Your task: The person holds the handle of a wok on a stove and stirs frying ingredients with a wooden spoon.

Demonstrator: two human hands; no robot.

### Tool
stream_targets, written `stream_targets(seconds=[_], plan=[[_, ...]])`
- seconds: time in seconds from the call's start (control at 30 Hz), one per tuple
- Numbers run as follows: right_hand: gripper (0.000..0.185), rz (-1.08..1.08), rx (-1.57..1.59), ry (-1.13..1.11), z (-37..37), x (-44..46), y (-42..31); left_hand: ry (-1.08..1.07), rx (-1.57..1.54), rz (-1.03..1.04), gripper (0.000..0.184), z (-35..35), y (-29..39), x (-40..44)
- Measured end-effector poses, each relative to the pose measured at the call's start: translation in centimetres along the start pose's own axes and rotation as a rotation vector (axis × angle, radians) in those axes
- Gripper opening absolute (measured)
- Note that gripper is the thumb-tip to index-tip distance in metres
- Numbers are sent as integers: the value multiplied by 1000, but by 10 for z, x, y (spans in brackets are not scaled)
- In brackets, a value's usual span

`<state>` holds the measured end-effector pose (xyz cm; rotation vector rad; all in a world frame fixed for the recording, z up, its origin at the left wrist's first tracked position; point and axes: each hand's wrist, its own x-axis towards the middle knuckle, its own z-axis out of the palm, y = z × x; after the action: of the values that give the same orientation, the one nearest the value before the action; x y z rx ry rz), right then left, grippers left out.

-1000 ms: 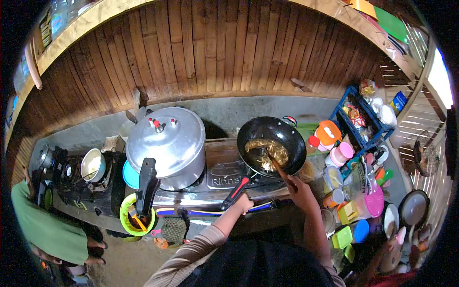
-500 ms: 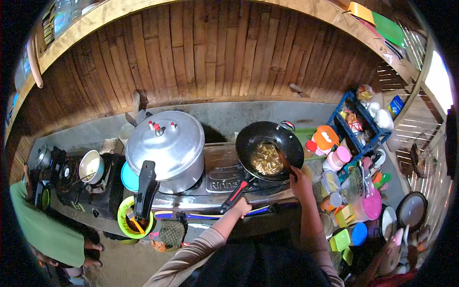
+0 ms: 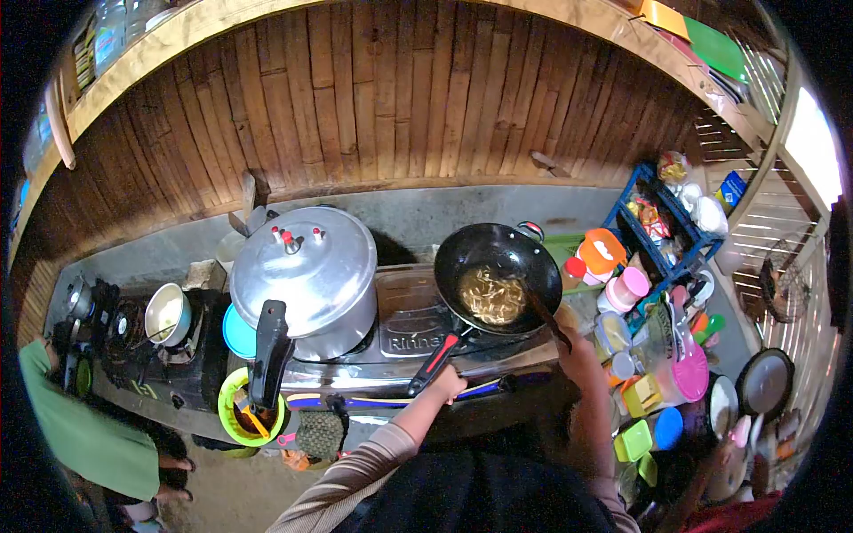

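Observation:
My right hand [image 3: 577, 348] is closed around the dark handle of a spatula [image 3: 543, 306], whose lower end reaches into a black wok [image 3: 453, 262]. Thin pale strips of food [image 3: 494, 296] lie in shiny liquid at the wok's bottom. My left hand [image 3: 448, 384] is curled right beside the wok's black and red handle [image 3: 435, 365], above the stove's front edge. Whether its fingers grip anything is hidden. The wok sits on the right burner of a metal gas stove [image 3: 413, 342], with a large silver pressure cooker [image 3: 306, 266] on the left.
A yellow-green bowl [image 3: 233, 391] holds brown contents and an orange-handled utensil. Further left, a small pot [image 3: 169, 313] stands on another stove, near a person in green [image 3: 84, 426]. Plastic containers [image 3: 635, 441] crowd the right side, below a blue rack [image 3: 662, 226].
My right hand has moved slightly right and down with the spatula. The food in the wok has shifted. My left hand stays by the wok handle.

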<state>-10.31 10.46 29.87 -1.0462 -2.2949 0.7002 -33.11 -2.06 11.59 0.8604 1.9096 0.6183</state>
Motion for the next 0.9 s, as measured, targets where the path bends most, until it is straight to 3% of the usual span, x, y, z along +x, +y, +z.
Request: stream_targets(seconds=[0.07,0.37,0.43,0.6,0.67,0.77,0.83,0.9], plan=[[34,13,53,-15,-14,-16,3,9,-9,2,22,1,0,1],[37,62,-273,-115,-61,-68,-25,-34,-79,50,22,13,-22,28],[35,237,-179,-215,-77,-66,-60,-26,-57,8,21,5,-6,9],[33,139,-159,-181,-93,-70,-60,-20,-41,-18,21,2,-2,5],[34,91,-196,-169,-96,-73,-55,1,-69,2,30,4,-4,5],[34,120,-217,-192,-91,-75,-49,20,-35,6,30,-5,11,-13],[35,377,217,-175,-76,-74,-48,15,-34,12,30,-4,8,-11],[37,250,47,-213,-62,-69,-43,10,-31,16,31,-3,5,-8]])
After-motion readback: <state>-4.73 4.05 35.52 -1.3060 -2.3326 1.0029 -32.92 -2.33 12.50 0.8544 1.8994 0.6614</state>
